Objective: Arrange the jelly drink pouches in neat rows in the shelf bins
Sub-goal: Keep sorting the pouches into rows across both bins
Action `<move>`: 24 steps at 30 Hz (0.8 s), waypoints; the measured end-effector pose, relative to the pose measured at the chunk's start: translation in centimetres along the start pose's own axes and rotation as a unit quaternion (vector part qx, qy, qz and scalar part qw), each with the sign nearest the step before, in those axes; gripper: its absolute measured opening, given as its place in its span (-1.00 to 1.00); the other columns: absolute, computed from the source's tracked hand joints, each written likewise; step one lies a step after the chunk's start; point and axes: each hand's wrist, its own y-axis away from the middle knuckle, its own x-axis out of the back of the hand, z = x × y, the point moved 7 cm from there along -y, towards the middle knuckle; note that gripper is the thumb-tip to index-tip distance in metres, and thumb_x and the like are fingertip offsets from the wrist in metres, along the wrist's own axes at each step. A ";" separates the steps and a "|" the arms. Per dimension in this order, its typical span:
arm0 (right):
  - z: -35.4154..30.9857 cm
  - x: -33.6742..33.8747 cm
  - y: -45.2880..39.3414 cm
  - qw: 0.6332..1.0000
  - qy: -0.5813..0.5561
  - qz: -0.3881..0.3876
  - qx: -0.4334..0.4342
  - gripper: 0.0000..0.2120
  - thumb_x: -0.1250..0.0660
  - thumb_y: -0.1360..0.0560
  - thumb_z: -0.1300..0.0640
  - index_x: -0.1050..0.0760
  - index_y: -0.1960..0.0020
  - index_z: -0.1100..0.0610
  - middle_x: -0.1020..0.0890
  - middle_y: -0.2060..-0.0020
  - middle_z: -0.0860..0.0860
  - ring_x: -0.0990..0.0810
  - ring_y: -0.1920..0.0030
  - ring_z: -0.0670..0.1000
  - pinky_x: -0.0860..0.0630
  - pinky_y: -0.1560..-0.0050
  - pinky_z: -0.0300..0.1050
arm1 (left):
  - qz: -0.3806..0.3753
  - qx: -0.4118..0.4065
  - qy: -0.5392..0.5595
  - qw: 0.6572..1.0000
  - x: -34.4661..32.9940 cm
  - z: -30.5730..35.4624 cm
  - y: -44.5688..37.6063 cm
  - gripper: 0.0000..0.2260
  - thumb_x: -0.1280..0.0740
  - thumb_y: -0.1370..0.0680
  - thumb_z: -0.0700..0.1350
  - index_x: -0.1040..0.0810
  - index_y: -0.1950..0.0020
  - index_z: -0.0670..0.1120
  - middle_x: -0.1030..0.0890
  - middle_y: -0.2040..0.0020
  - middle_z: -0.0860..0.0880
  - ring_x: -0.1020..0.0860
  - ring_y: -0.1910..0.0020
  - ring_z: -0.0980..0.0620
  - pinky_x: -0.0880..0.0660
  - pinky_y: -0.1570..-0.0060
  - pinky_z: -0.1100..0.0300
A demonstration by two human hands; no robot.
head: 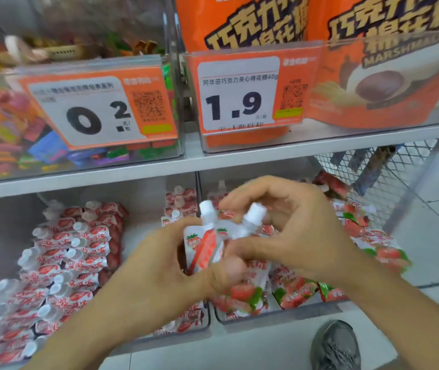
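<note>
Both my hands meet over the lower shelf around a small bunch of strawberry jelly drink pouches [205, 244] with white caps. My left hand [165, 265] grips the bunch from the left and below. My right hand [287, 231] curls over it from the right, fingers by the caps. The left clear bin [205, 324] holds pouches stacked in a neat row [61, 260] on its left side and a shorter row [181, 206] at the back right. The right bin [279, 313] holds loose strawberry pouches [373, 241] lying in disorder.
The upper shelf [239, 156] carries a clear bin of mixed colourful candies [7, 129] and orange marshmallow bags [373, 76], each behind price tags. A wire mesh basket [373, 166] hangs at the right. My grey shoe [336, 345] stands on the tiled floor below.
</note>
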 end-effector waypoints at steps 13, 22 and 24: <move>12.6 1.5 -3.1 0.829 0.483 -0.209 -0.192 -0.52 -0.53 -0.33 -0.23 -0.60 -0.16 -0.03 -0.65 -0.07 -0.11 -0.58 0.02 -0.11 -0.47 0.03 -0.17 | 0.030 0.111 -0.091 0.989 5.9 -2.7 2.2 -0.36 -0.43 -0.13 0.49 -0.60 -0.09 0.19 -0.71 0.16 -0.10 -0.66 0.18 -0.27 -0.59 0.17 -0.25; 13.7 -1.8 -3.2 0.683 0.688 -0.211 -0.124 -0.35 -0.34 -0.38 -0.39 -0.51 -0.16 0.14 -0.58 -0.10 0.11 -0.56 -0.12 0.15 -0.32 -0.33 0.16 | 0.026 0.098 -0.090 0.991 5.7 -3.8 2.0 -0.54 -0.43 -0.23 0.39 -0.59 -0.03 0.22 -0.72 0.20 -0.01 -0.69 0.24 -0.03 -0.61 0.11 -0.02; 13.7 -1.4 -3.0 0.715 0.649 -0.219 -0.139 -0.49 -0.39 -0.38 -0.30 -0.54 -0.06 0.10 -0.60 0.03 0.06 -0.59 0.03 0.10 -0.39 -0.27 0.11 | 0.028 0.090 -0.094 0.991 5.6 -3.4 1.9 -0.64 -0.43 -0.28 0.33 -0.59 0.01 0.23 -0.71 0.22 0.03 -0.69 0.25 0.04 -0.59 0.17 0.07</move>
